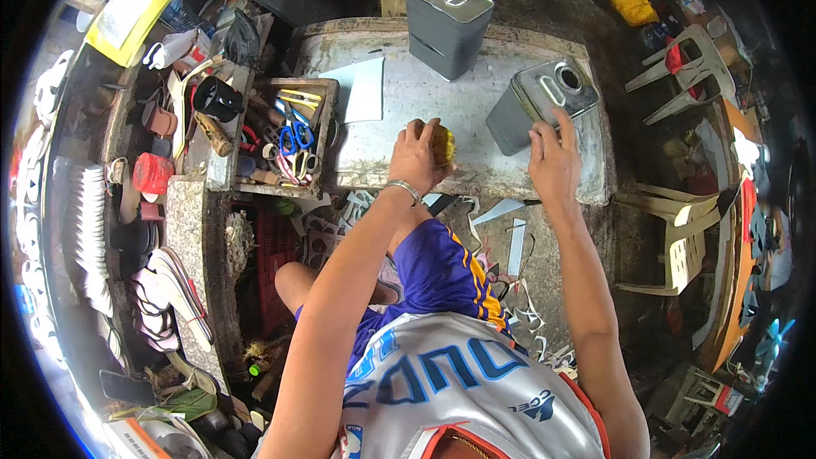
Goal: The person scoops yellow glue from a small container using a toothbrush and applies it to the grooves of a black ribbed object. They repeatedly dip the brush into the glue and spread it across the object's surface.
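On the worn, pale work table (357, 166), my left hand (415, 153) closes round a small yellowish round thing (443, 146). Its kind I cannot make out, since my fingers cover part of it. My right hand (557, 157) is at the near side of a grey metal can (520, 106) with a round dark opening in its top. The fingers of that hand are apart, reaching to the can's upper edge, and hold nothing I can see. A second, taller grey metal can (446, 34) with a handle on its top stands at the table's far side.
A white sheet (361, 89) lies at the table's left. Beside it, a wooden tray (327, 127) holds blue-handled scissors (296, 138) and other tools. Cut scraps (516, 246) litter the floor near my legs. Plastic chairs (680, 238) stand at the right.
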The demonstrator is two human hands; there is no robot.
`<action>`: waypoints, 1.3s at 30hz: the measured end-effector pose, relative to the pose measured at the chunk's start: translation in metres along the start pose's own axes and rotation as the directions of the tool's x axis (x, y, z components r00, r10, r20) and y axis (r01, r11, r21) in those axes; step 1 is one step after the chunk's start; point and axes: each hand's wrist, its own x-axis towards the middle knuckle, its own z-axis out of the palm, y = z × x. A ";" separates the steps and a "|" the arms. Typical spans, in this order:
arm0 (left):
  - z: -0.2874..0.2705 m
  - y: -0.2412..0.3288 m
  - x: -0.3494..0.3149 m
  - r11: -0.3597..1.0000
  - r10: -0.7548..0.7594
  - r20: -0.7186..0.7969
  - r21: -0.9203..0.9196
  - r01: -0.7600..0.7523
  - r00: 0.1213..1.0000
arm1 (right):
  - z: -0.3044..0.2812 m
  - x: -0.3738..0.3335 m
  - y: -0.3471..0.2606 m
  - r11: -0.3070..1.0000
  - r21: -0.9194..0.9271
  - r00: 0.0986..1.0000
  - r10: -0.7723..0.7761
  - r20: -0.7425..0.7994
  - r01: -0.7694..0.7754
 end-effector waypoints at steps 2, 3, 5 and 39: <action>0.004 0.007 0.004 0.999 0.016 -0.001 -0.032 -0.016 1.000 | -0.001 -0.014 -0.007 0.997 0.071 0.999 0.019 -0.041 -0.016; 0.005 0.010 0.004 0.999 0.000 0.036 -0.045 0.002 0.999 | 0.001 -0.026 -0.016 0.991 0.132 0.997 0.009 -0.077 0.002; 0.005 0.016 0.004 0.999 0.023 0.044 -0.046 -0.021 0.999 | 0.011 -0.059 -0.042 0.918 0.369 0.990 0.125 0.073 -0.143; -0.025 0.016 0.022 0.995 0.085 0.199 0.032 -0.093 0.976 | 0.143 -0.099 -0.059 0.774 0.501 0.898 0.192 0.396 -0.386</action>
